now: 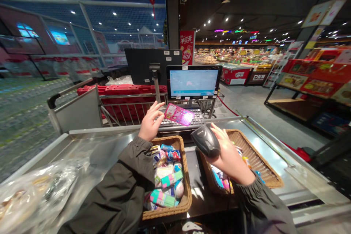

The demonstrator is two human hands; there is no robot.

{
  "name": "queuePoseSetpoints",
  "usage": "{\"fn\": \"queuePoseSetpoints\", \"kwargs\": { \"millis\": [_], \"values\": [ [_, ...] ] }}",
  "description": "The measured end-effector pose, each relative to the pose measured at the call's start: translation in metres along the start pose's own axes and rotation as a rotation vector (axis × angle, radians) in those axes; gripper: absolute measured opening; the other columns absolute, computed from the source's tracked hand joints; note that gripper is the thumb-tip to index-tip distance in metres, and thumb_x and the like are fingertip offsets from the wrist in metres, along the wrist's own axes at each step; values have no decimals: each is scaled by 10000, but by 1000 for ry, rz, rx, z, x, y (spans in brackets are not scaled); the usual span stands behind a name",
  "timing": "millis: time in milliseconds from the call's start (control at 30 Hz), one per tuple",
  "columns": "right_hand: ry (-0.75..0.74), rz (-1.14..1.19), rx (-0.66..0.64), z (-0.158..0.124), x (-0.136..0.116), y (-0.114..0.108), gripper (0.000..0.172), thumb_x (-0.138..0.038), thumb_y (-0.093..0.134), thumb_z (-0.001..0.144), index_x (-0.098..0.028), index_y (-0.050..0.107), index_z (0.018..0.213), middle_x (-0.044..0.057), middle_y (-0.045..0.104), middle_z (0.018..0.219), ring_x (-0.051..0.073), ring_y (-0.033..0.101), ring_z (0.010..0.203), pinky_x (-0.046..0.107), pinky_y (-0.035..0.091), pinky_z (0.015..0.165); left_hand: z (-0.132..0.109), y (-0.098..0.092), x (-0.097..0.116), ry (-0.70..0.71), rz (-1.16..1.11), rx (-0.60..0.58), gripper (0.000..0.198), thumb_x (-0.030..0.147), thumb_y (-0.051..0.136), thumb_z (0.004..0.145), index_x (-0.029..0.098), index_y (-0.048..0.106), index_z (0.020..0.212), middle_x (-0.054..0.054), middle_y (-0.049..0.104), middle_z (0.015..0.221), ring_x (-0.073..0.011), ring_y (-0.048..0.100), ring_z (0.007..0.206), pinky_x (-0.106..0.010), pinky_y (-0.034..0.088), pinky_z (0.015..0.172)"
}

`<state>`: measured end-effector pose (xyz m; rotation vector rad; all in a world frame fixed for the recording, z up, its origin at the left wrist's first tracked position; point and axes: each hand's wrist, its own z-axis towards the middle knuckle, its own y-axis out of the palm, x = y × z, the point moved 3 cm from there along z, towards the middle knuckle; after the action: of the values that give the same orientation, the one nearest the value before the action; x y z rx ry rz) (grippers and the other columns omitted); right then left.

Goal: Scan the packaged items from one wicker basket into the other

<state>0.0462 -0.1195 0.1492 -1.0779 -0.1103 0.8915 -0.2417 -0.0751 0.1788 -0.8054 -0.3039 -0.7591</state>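
Between thumb and finger, my left hand (151, 120) pinches the edge of a flat pink packet (179, 114) with printed pictures, held up in front of the keyboard (197, 117). My right hand (226, 153) is wrapped round a black barcode scanner (205, 140), its head tilted toward the packet but apart from it. Below my left forearm stands a wicker basket (187, 190) full of small colourful packaged goods (170, 179). A second wicker basket (257, 157) sits under my right hand, with several packaged items in it; my hand and wrist hide part of them.
A lit checkout screen (193, 82) stands behind the keyboard, beside the dark back of another monitor (145, 64). Clear plastic bags (38, 186) lie on the metal counter (101, 153) at left. A shopping trolley (75, 106) is beyond it; boxed goods fill a shelf (315, 73) at right.
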Motion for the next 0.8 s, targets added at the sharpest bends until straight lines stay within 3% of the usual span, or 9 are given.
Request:
{"fn": "queuePoseSetpoints", "kwargs": {
  "millis": [400,800],
  "values": [
    [7,7,-7,0,-6,0,529,-236,612,731,-213,568,1258,157,507,1404,415,309,1419,721,230,1092,-8,-8,-5,-9,1,14,226,345,462,899,204,573,762,-85,563,1395,-278,344,1427,-537,290,1155],
    [-28,60,-42,7,-21,17,496,-242,611,726,-195,572,1218,166,530,1371,408,338,1404,693,247,1102,-40,-45,-30,-71,77,19,236,361,462,885,201,584,764,-91,591,1362,-281,373,1410,-517,300,1154]
  ]
}}
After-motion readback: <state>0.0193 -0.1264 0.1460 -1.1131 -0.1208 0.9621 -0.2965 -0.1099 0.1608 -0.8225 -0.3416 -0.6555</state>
